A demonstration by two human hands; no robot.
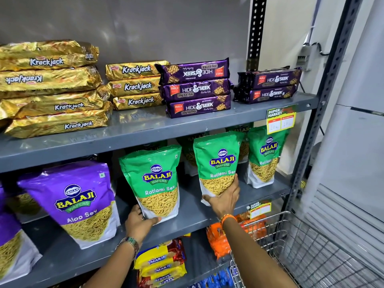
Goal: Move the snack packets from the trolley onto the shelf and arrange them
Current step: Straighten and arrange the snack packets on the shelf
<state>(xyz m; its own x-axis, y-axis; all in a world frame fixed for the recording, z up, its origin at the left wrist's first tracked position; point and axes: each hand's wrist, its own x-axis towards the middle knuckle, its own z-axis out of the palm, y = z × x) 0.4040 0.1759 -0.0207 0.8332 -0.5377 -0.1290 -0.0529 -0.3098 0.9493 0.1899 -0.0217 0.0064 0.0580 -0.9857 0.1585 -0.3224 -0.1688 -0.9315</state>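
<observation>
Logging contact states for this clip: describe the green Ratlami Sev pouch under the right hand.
The green Ratlami Sev pouch is a glossy plastic stand-up bag, green on top with a Balaji Wafers logo, yellow sev pictured below, and a white base. It stands upright on the middle shelf. The right hand cups its lower right corner.

Three green Balaji Ratlami Sev pouches stand upright in a row on the grey middle shelf point(187, 213). The left green pouch point(154, 181) leans slightly left beside a purple Aloo Sev pouch point(76, 202). The middle green pouch point(218, 165) stands further back, and the right green pouch point(265, 159) is nearest the shelf post. More green pouches stand behind. The wire trolley point(311, 256) sits at lower right.
</observation>
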